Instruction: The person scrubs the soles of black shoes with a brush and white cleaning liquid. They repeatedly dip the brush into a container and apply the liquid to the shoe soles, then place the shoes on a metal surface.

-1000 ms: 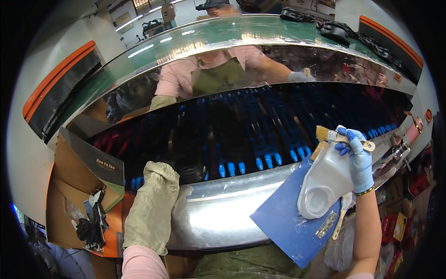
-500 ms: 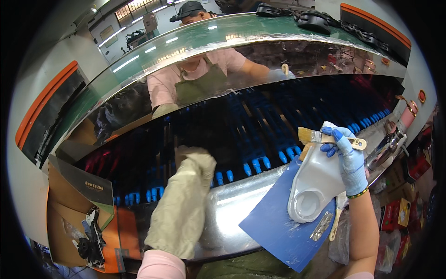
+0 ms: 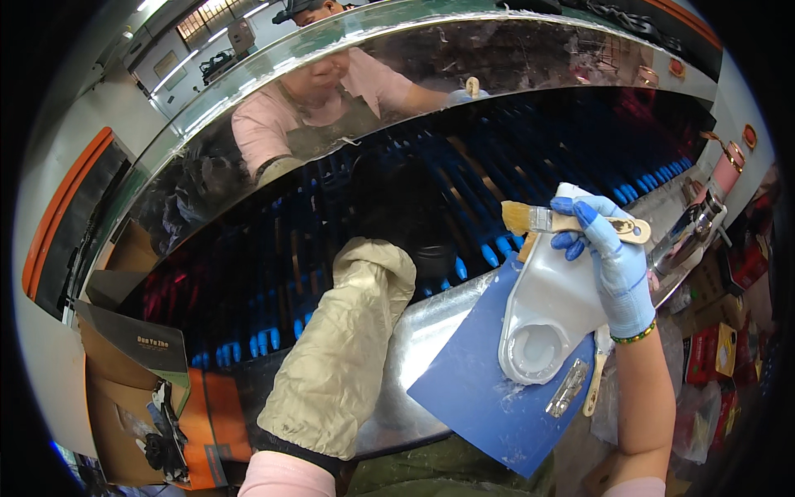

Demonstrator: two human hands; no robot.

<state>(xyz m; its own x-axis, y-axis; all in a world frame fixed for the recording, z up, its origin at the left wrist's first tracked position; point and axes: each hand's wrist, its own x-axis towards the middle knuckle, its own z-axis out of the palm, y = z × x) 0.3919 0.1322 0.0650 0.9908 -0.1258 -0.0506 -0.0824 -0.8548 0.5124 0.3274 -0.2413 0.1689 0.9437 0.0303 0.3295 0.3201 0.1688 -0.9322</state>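
Right of centre, the right hand's (image 3: 617, 265) fingers grip the brush (image 3: 565, 223), bristles pointing left, long axis nearly level. The gloved left hand (image 3: 373, 269), finger spread hidden, reaches farther over the dark bed (image 3: 513, 157) than before.

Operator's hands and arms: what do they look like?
Left hand: long, loose, wrinkled beige covering, dark cuff, pink sleeve. Right hand: light-blue glove, darker blue on the fingers, beaded bracelet, forearm bare.
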